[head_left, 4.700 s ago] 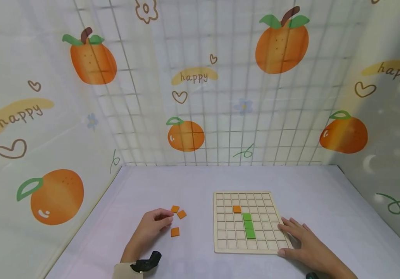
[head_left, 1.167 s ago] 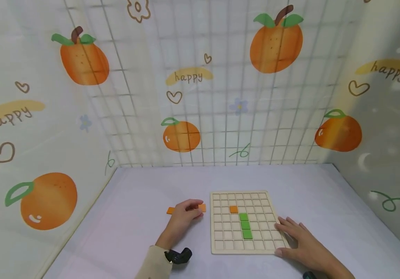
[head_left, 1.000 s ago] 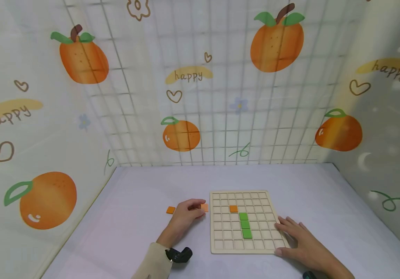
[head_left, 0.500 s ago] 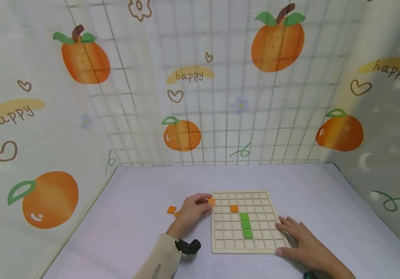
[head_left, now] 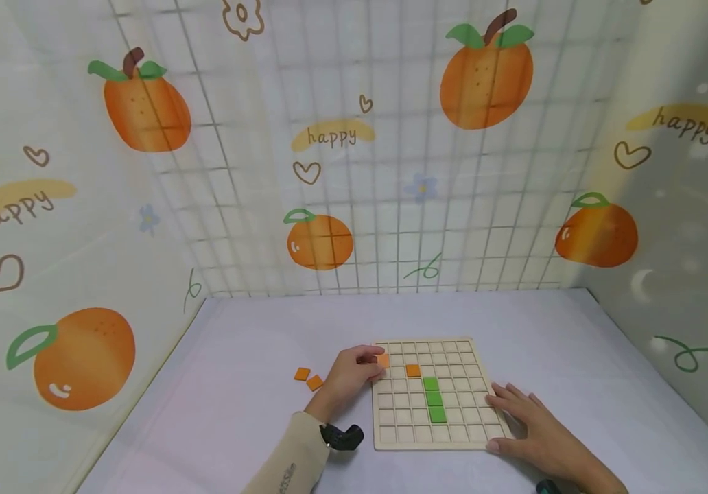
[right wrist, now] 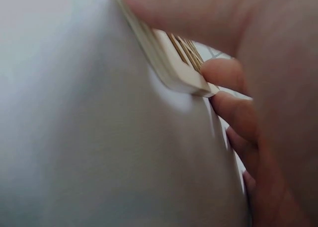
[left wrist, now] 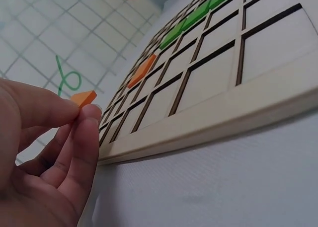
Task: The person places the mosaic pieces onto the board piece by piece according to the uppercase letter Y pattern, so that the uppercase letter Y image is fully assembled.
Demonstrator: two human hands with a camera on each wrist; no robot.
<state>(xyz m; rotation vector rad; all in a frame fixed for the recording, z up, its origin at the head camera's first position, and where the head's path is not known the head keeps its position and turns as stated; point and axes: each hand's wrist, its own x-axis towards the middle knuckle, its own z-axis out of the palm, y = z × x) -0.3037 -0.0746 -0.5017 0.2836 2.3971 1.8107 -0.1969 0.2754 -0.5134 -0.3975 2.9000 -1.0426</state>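
Observation:
My left hand (head_left: 350,377) pinches a small orange square tile (head_left: 383,360) between thumb and fingertips. In the head view this tile overlaps the left edge of the pale wooden grid board (head_left: 465,398); in the left wrist view the pinched tile (left wrist: 83,97) is raised beside the board's frame. My right hand (head_left: 533,425) rests along the board's right edge, fingers extended, its thumb at the near right corner. On the board lie an orange tile (head_left: 413,370) and a slanting column of three green tiles (head_left: 433,399) just nearer to me.
Two loose orange tiles, one farther left (head_left: 302,374) and one by my left wrist (head_left: 314,383), lie on the white tabletop (head_left: 237,412). White curtains (head_left: 243,206) printed with oranges enclose the table at the back and sides.
My left hand has picked up the nearest loose orange tile and carried it rightward from the table to the board's left edge. The right hand stays at the board's right edge.

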